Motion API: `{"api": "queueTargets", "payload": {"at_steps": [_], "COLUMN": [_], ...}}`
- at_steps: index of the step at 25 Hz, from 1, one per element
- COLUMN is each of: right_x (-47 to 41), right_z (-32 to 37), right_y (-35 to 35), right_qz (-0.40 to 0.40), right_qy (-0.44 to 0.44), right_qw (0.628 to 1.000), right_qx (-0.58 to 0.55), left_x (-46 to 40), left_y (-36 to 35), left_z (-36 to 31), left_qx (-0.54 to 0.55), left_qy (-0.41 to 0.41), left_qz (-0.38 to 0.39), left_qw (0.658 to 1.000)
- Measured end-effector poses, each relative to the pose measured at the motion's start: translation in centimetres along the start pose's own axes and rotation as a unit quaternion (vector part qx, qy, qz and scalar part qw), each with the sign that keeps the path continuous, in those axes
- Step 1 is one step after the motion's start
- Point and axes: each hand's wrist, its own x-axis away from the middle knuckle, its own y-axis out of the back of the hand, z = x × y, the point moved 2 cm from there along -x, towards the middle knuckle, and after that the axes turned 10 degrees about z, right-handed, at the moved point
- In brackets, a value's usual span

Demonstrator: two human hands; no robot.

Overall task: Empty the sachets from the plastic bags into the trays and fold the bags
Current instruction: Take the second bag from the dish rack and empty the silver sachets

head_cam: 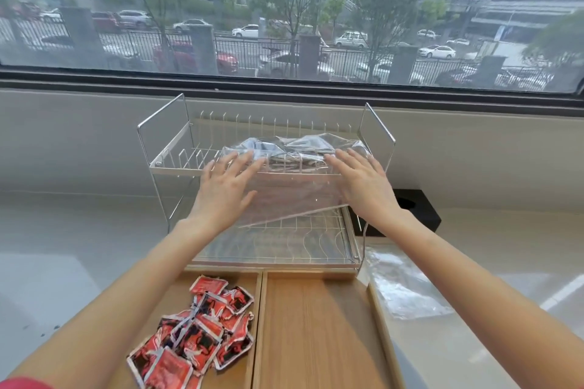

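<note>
A clear plastic bag (294, 189) holding silvery sachets (294, 151) rests on the upper tier of a wire rack (170, 167), its lower part hanging over the front rail. My left hand (226, 186) lies flat against the bag's left side, fingers spread. My right hand (363, 183) lies flat against its right side, fingers spread too. Neither hand is closed on the bag. Several red sachets (196, 335) are heaped in the left wooden tray (252, 325). The right wooden tray (319, 325) holds nothing. A flat empty plastic bag (401, 290) lies right of the trays.
The rack's lower tier (284, 243) is bare wire behind the trays. A black box (417, 211) sits to the right of the rack. The pale countertop (63, 246) runs along a wall under a wide window.
</note>
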Motion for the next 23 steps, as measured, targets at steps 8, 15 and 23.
{"api": "queueTargets", "payload": {"at_steps": [8,15,23], "right_x": [-1.7,-5.8,-6.2], "right_z": [-0.3,0.9,1.9], "right_y": [4.2,10.4,16.9], "right_qz": [-0.062,-0.144,-0.267], "right_qy": [-0.01,0.009,0.052], "right_qw": [0.994,0.987,0.957], "right_qx": [-0.091,-0.07,-0.099], "left_x": [-2.3,-7.0,-6.2], "left_y": [2.4,9.3,16.3], "left_z": [1.2,2.4,1.4], "left_qx": [0.131,0.254,0.322], "left_qy": [-0.024,-0.004,-0.031], "left_qz": [-0.05,-0.059,-0.197], "left_qw": [0.99,0.965,0.926]}}
